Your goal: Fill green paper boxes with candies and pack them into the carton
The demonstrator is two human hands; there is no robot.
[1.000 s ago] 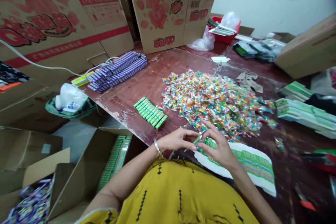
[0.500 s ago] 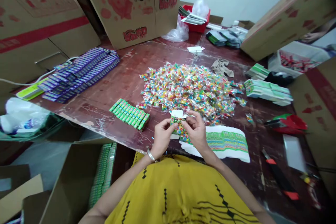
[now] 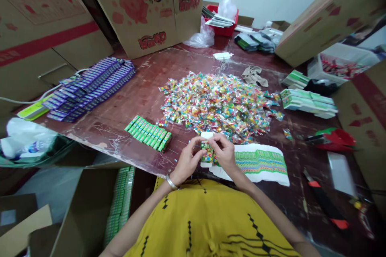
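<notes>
Between my two hands is a small green printed candy box, held upright with white end flaps standing out at top and bottom. My left hand grips its left side, thumb across the front. The fingers of my right hand pinch its upper right edge by the top flap. Just beyond lies a big heap of small clear-wrapped colourful candies. Right of my hands, a fanned stack of flat green-and-white cartons lies on the table. A row of filled-out green boxes stands to the left.
Purple boxes are stacked at the left of the dark red table. A black-and-orange utility knife lies at right. Large cardboard cartons stand behind. Below left, an open carton holds rows of green boxes.
The box in my hands has turned upright, with its printed face and both end flaps now more visible. My right fingers have moved to its top edge.
</notes>
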